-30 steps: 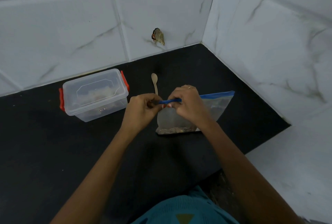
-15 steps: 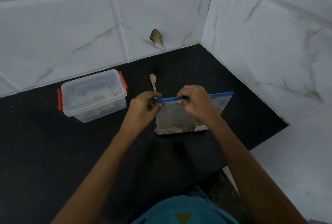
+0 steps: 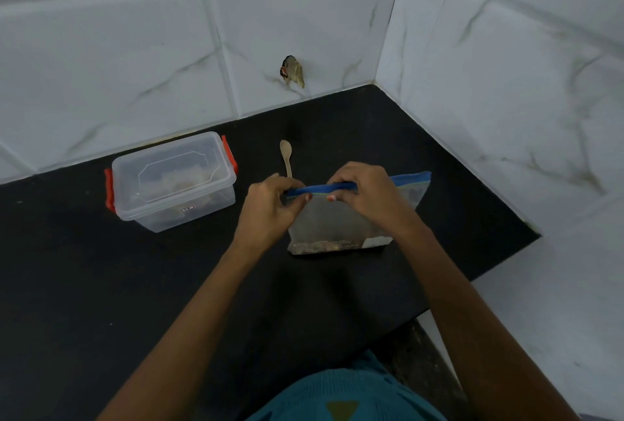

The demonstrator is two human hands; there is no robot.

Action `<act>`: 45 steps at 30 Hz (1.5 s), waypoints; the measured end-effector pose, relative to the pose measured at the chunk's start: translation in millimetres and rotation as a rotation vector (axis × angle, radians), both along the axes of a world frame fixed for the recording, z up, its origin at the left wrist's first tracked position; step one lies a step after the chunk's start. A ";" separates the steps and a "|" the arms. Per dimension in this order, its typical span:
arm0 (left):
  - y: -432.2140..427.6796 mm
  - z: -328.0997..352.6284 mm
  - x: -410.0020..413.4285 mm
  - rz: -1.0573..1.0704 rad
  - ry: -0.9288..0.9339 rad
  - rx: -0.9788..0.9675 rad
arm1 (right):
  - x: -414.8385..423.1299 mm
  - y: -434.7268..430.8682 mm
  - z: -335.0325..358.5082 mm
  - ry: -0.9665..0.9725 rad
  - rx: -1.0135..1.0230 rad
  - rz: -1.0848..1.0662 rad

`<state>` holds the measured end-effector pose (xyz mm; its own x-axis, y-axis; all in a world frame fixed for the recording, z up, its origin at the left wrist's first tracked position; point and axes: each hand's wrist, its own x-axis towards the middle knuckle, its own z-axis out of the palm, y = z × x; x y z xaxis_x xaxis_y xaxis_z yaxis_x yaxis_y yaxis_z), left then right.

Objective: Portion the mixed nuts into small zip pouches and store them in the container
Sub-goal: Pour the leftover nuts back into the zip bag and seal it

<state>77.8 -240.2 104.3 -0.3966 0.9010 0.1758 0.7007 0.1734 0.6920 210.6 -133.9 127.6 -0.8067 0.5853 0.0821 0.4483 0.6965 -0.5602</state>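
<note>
A clear zip bag (image 3: 334, 225) with a blue zip strip stands upright on the black counter (image 3: 101, 268), with mixed nuts lying in its bottom. My left hand (image 3: 270, 208) pinches the left end of the blue strip. My right hand (image 3: 368, 194) pinches the strip near its middle, thumb in front. The strip's right end sticks out free beyond my right hand. A clear plastic container (image 3: 174, 181) with red side clips and its lid on sits to the left, with pouches dimly visible inside.
A small wooden spoon (image 3: 286, 157) lies on the counter just behind my hands. White marble-look tiled walls meet in a corner at the back right, with a broken hole (image 3: 292, 71) in one tile. The counter's edge drops off at the right.
My right hand has slid rightward along the blue zip strip, from beside my left hand to about its middle. My left hand has kept hold of the left end.
</note>
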 end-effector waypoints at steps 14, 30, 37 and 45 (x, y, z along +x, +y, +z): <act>4.8 15.4 -2.6 -0.004 -0.050 -0.140 | 26.5 25.1 -2.9 -0.008 -0.006 -0.160; 31.4 34.5 12.8 -0.123 0.227 -0.265 | 32.7 31.7 1.7 -0.047 -0.038 -0.051; 36.1 31.1 15.9 -0.126 0.187 -0.308 | 43.6 36.5 7.4 -0.120 -0.034 -0.108; 36.9 31.6 13.7 -0.111 0.163 -0.307 | 50.1 37.4 3.6 -0.123 -0.016 -0.151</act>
